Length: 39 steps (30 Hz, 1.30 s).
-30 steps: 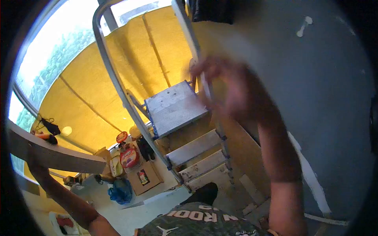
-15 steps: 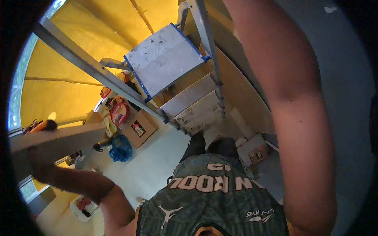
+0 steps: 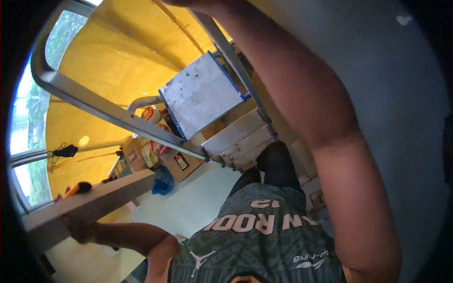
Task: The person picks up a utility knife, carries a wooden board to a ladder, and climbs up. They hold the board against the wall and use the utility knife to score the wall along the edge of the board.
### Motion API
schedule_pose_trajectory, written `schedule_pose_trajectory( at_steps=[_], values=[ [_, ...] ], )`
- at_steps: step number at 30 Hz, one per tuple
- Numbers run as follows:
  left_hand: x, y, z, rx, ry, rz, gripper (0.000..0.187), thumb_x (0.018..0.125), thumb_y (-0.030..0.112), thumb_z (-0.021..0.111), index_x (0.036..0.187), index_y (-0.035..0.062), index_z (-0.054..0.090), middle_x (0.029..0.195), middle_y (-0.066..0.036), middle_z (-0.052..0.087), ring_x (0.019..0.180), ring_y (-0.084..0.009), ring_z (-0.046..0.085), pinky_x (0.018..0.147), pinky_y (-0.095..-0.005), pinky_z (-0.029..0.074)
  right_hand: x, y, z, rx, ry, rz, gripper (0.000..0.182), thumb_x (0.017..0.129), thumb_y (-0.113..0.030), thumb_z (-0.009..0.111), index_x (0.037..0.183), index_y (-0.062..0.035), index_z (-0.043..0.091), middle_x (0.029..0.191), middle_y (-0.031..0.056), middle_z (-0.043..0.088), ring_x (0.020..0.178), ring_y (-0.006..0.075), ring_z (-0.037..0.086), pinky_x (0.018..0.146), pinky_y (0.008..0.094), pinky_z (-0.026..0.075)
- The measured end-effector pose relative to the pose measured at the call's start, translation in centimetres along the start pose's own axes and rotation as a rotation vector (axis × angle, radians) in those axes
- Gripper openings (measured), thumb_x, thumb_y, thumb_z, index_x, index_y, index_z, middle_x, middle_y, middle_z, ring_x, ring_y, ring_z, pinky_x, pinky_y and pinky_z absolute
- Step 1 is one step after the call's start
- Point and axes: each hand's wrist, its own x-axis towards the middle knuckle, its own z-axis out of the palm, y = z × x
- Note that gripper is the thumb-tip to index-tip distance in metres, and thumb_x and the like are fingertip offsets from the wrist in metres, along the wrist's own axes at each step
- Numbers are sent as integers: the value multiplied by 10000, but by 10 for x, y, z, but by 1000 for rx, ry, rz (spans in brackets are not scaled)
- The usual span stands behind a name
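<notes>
My left hand (image 3: 78, 230), at the lower left, is wrapped around a long flat-sided beam (image 3: 120, 188). A tool with an orange handle and a black end (image 3: 78, 189) shows over the beam's upper edge, beside my left fingertips. My right arm stretches up to the top edge. There my right hand (image 3: 193, 3), partly cut off by the frame, closes on the side rail of a metal stepladder (image 3: 226, 56). The stepladder's grey top platform (image 3: 200, 94) has blue edges and dirt marks. My dark-clothed legs are close to its lower steps (image 3: 247, 146).
Yellow sheeting (image 3: 113, 52) hangs behind the stepladder, with a window (image 3: 30, 122) at the left. Cardboard boxes (image 3: 181, 165), packets and a blue plastic bag (image 3: 163, 181) lie on the floor. A grey wall (image 3: 377, 85) rises on the right.
My right arm has swung left, bringing the hand to the stepladder's rail. My left hand and the beam have shifted down and right in view. One knee shows higher against the steps.
</notes>
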Motion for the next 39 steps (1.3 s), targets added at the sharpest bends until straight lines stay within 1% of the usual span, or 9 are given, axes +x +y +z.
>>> schedule_pose_trajectory(
  at_steps=[2, 8, 11, 14, 22, 33, 35, 36, 39],
  values=[
    [23, 27, -26, 102, 223, 100, 552, 1009, 350, 552, 1395, -37, 478, 1328, -198, 596, 1174, -313, 624, 1091, -427, 451, 5, -11, 3, -65, 37, 16, 565, 796, -412, 726, 1015, 100, 628, 956, 321, 685, 957, 443, 687, 815, 488, 544],
    [106, 108, -54, 320, 456, 312, 539, 1017, 345, 543, 1397, -31, 478, 1333, -201, 593, 1180, -326, 619, 1088, -431, 451, 2, -24, -9, -59, -81, 202, 465, 887, -372, 704, 1024, 67, 639, 1000, 279, 693, 957, 415, 691, 823, 483, 544],
    [143, 140, -51, 360, 465, 384, 533, 1021, 343, 538, 1398, -28, 478, 1336, -203, 592, 1183, -332, 617, 1086, -433, 451, 2, -7, 11, -137, -27, 122, 571, 798, -397, 725, 1119, 58, 598, 957, 291, 705, 877, 429, 714, 834, 492, 580],
    [189, 169, -42, 362, 472, 452, 526, 1025, 340, 534, 1400, -25, 478, 1338, -204, 590, 1186, -339, 614, 1084, -435, 451, 1, -13, 1, -38, -47, 130, 468, 825, -338, 635, 1073, 55, 587, 887, 295, 700, 866, 456, 707, 845, 509, 573],
    [296, 226, 2, 308, 584, 626, 510, 1036, 334, 522, 1403, -17, 478, 1346, -208, 587, 1195, -356, 607, 1080, -440, 450, 2, -20, -2, -5, -47, 167, 446, 820, -321, 649, 1080, 33, 572, 916, 269, 709, 887, 450, 701, 835, 518, 566],
    [323, 225, 78, 125, 626, 639, 488, 1051, 325, 505, 1408, -7, 478, 1356, -214, 582, 1206, -379, 598, 1073, -447, 450, 2, -20, 2, 15, -26, 223, 327, 854, -272, 611, 1074, -39, 549, 888, 278, 671, 910, 502, 653, 755, 557, 533],
    [328, 224, 91, 145, 577, 654, 484, 1053, 323, 502, 1409, -5, 478, 1357, -216, 582, 1208, -384, 596, 1072, -449, 450, 1, -24, 1, 26, -106, 375, 353, 843, -291, 639, 1082, -48, 549, 924, 242, 686, 921, 469, 673, 739, 537, 542],
    [330, 220, 100, 181, 533, 668, 482, 1055, 323, 500, 1409, -4, 478, 1358, -216, 581, 1209, -386, 595, 1072, -449, 450, 0, -12, 12, -17, 27, 297, 193, 883, -219, 619, 948, -66, 522, 703, 75, 517, 650, 224, 542, 629, 420, 480],
    [333, 178, 138, 187, 371, 579, 474, 1062, 305, 490, 1415, -10, 472, 1395, -209, 559, 1271, -370, 550, 1113, -442, 399, 5, -13, 9, 93, 27, 168, 200, 872, -264, 611, 900, -95, 510, 694, 15, 492, 643, 151, 508, 597, 358, 440]
  ],
)
